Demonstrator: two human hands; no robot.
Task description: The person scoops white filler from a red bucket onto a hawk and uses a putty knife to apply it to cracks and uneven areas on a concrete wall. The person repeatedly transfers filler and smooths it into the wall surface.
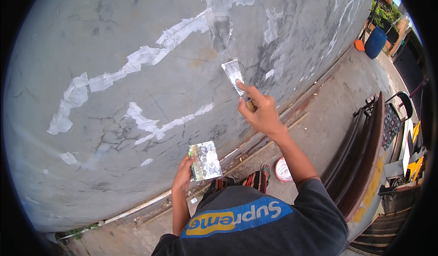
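Observation:
My right hand [258, 112] grips a putty knife [232, 73], its pale, smeared blade up against a grey, cracked wall [100, 23] just below a darker patch. Lower down, my left hand [182, 171] holds a small square board [205, 160] smeared with white filler. White filler strips [114, 78] run jaggedly across the wall, with smaller patches under them and to the right. An open pail of white paste [283, 169] stands on the ground beside my feet.
A thin pipe [109, 220] runs along the wall's foot over the concrete ground [315, 137]. A dark reddish-brown bench-like object [351, 174], a chair [392, 123] and yellow items crowd the right side. A blue barrel [375, 42], orange object and plants are at the top right.

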